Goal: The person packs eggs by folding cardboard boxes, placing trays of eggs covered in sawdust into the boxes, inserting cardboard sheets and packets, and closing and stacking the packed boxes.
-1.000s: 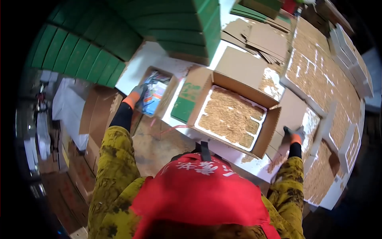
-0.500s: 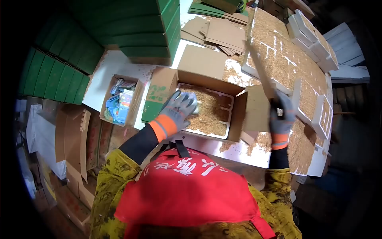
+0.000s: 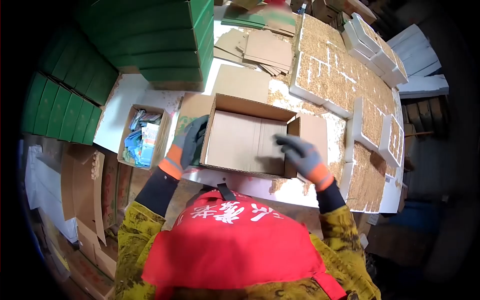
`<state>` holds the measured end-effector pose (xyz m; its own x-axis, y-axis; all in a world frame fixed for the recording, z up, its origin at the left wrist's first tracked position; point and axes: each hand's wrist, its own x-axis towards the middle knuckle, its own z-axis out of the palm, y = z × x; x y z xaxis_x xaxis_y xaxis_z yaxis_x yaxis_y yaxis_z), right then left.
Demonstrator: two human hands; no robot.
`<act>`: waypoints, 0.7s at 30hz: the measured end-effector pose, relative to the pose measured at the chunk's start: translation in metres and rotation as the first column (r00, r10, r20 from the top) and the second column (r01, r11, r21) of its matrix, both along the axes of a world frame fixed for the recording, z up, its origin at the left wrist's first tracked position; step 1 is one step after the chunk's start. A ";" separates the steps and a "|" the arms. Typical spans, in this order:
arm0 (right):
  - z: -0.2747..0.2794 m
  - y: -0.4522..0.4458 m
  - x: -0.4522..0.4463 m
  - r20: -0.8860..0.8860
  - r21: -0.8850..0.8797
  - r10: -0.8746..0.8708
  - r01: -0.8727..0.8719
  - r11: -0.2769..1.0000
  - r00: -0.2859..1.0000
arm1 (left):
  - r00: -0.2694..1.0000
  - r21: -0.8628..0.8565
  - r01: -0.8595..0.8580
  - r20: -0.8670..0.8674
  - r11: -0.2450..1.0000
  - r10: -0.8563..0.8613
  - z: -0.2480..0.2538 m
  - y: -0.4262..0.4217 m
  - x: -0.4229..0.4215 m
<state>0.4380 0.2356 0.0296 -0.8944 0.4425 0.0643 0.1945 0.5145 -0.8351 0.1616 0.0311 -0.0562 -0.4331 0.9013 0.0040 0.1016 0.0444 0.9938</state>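
Note:
An open cardboard box (image 3: 252,173) stands in front of me on the work table, its flaps folded outward. Inside it a flat cardboard sheet (image 3: 235,140) covers the contents. My left hand (image 3: 190,142), in a grey and orange glove, rests against the outside of the box's left wall with its fingers stretched along it. Over the right end of the sheet is my right hand (image 3: 300,157), gloved alike, its fingers extended and apart near the right wall. Whether those fingertips press on the sheet I cannot tell.
A small carton of colourful packets (image 3: 142,140) stands left of the box. Green boxes (image 3: 170,55) are stacked behind it. Loose cardboard sheets (image 3: 267,50) lie at the back. White foam trays with tan granular filling (image 3: 320,75) cover the right side. Open cartons (image 3: 82,190) stand lower left.
The cardboard sheet my right hand held up at the right now lies in the box, over the tan filling. My left hand moved from inside the box to its left wall.

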 end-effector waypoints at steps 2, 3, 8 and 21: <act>-0.006 0.034 0.028 -0.023 -0.417 -0.339 0.299 0.858 0.940 | 0.799 0.078 0.036 0.596 0.996 -0.075 0.010 0.012 0.001; -0.020 0.044 0.033 -0.064 -0.521 -0.416 0.325 0.789 0.907 | 0.712 -0.006 -0.013 0.702 1.000 0.014 -0.029 0.013 0.001; -0.177 0.049 0.006 0.192 -0.466 -0.302 0.357 0.810 0.934 | 0.973 -0.453 -0.154 -0.223 0.878 0.056 -0.055 0.053 0.025; -0.015 0.037 0.015 -0.177 -0.984 -0.541 -0.134 0.119 0.822 | 0.969 -0.025 -0.151 0.196 0.988 0.153 0.051 0.077 -0.043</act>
<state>0.4532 0.2727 0.0144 -0.7594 0.5896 -0.2752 -0.3706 -0.7396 -0.5618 0.1189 0.1076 -0.0052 -0.5566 0.8243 -0.1030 -0.1041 0.0538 0.9931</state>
